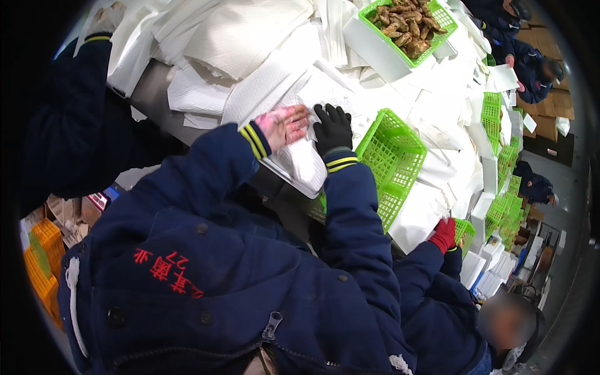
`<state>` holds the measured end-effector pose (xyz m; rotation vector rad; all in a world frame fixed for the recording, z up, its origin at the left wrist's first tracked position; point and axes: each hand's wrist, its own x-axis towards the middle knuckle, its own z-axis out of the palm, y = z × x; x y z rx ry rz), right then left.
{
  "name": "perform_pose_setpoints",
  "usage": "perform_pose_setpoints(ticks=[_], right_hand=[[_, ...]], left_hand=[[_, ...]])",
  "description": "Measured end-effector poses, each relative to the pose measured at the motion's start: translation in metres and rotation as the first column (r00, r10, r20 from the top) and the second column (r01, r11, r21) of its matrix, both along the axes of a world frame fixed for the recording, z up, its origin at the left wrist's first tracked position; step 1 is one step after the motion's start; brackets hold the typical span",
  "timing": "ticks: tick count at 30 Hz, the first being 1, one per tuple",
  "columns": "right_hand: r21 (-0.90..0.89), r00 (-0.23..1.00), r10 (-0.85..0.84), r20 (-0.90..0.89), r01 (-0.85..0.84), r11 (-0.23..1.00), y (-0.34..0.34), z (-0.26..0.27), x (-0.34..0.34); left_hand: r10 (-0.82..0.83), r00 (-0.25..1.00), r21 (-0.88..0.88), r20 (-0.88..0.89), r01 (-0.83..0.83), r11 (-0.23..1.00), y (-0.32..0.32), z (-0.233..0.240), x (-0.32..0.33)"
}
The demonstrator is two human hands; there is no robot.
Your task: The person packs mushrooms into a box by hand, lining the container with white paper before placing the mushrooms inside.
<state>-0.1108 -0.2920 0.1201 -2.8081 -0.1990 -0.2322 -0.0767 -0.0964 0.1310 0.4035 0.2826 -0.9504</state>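
Observation:
My left hand [283, 126], with pink on its fingers and wrist, is held flat with the fingers extended over white embossed paper [304, 161]. Beside it, my right hand [334, 126] in a black knit glove rests palm down on the paper, fingers spread. Neither hand grips anything. The paper lines a white box [281, 174] at the table's near edge, and its folds hide much of the inside. Just right of my right hand stands a green plastic basket [393, 159], its lattice bottom showing.
White paper sheets [248, 37] cover much of the table. Farther off, brown mushrooms [408, 26] fill a green basket on a white box [375, 51]. A co-worker's red-gloved hand [443, 236] works at right; another person's sleeve [89, 79] is at left. Orange crates [44, 267] stand lower left.

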Motion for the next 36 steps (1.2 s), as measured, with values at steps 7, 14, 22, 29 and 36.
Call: perform_pose_setpoints(ticks=[7,14,22,29,36], right_hand=[[-0.035,0.978,-0.14,0.152,0.147,0.989,0.046,0.042,-0.01],[-0.256,0.971,-0.18,0.159,0.217,0.942,0.053,0.021,-0.022],[-0.252,0.984,-0.134,0.114,0.159,0.955,0.058,0.027,-0.019],[-0.264,0.981,-0.153,0.123,0.181,0.948,0.049,0.023,-0.023],[-0.207,0.978,-0.163,0.131,0.188,0.96,0.049,0.008,-0.021]], left_hand=[[0.015,0.998,0.068,0.054,-0.019,0.997,0.001,-0.009,0.006],[-0.249,0.77,0.738,0.588,-0.385,0.554,0.091,0.003,0.03],[-0.788,0.575,0.816,0.22,-0.551,-0.174,0.119,-0.041,0.065],[0.033,0.83,-0.25,0.557,0.13,0.96,0.101,0.084,0.079],[-0.76,-0.136,0.497,0.636,-0.682,0.537,-0.006,0.019,0.079]])
